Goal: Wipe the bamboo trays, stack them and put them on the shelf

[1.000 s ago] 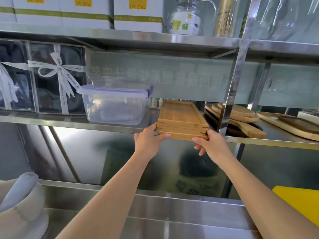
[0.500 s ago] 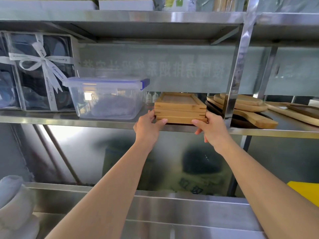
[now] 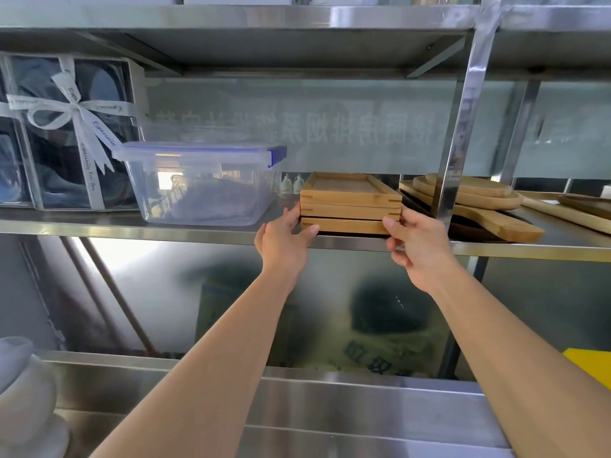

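A stack of three rectangular bamboo trays (image 3: 350, 206) rests on the steel shelf (image 3: 132, 228), between a plastic box and a shelf post. My left hand (image 3: 284, 241) grips the stack's near left corner, thumb against the bottom tray's front. My right hand (image 3: 415, 242) holds the near right corner, thumb on the front edge and fingers curled below the shelf lip. Both arms reach up and forward.
A clear lidded plastic box (image 3: 201, 185) stands just left of the stack. Ribboned gift boxes (image 3: 66, 133) sit farther left. A steel post (image 3: 463, 117) rises right of the stack, with round wooden boards (image 3: 469, 196) behind it. White bowls (image 3: 23, 388) lie lower left, a yellow board (image 3: 595, 363) lower right.
The stack has slid farther back onto the shelf with both hands still on its front corners. The camera view has tilted slightly downward.
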`<state>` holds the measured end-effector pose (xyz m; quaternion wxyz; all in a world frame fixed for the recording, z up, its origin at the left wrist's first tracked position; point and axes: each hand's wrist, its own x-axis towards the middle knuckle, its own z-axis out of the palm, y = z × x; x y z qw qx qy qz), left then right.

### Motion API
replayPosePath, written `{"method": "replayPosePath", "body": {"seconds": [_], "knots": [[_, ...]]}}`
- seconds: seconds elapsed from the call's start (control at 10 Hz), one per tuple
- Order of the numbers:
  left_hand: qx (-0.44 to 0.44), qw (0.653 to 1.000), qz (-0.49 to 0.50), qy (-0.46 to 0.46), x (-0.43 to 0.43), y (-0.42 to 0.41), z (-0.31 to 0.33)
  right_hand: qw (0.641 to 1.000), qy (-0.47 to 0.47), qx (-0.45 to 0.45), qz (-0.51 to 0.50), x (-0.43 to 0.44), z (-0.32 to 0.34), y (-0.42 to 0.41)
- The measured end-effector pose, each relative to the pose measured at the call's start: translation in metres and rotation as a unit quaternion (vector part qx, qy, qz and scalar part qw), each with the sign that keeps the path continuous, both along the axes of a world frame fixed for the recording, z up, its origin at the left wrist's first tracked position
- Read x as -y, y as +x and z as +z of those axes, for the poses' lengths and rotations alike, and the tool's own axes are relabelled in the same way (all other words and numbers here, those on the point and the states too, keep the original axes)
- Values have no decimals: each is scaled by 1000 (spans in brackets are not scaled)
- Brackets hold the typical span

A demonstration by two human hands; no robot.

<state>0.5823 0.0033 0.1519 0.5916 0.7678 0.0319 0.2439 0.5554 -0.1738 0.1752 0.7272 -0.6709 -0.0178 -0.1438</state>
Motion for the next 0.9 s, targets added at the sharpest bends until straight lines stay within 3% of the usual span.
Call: {"method": "replayPosePath", "body": {"seconds": [0.2,0.5,0.8,0.9], "knots": [[20,999,5,47,1,-8,2,999,-50,-1,0,4,-4,-1],[4,989,42,141,2,-14,13,967,-245,16,-62,-2,0,3],[-11,985,-7,170,-5,-38,27,896,-433,37,-92,0,24,-23],[43,963,50,260,-8,-65,51,861,-485,68,-136,6,49,-39]]}}
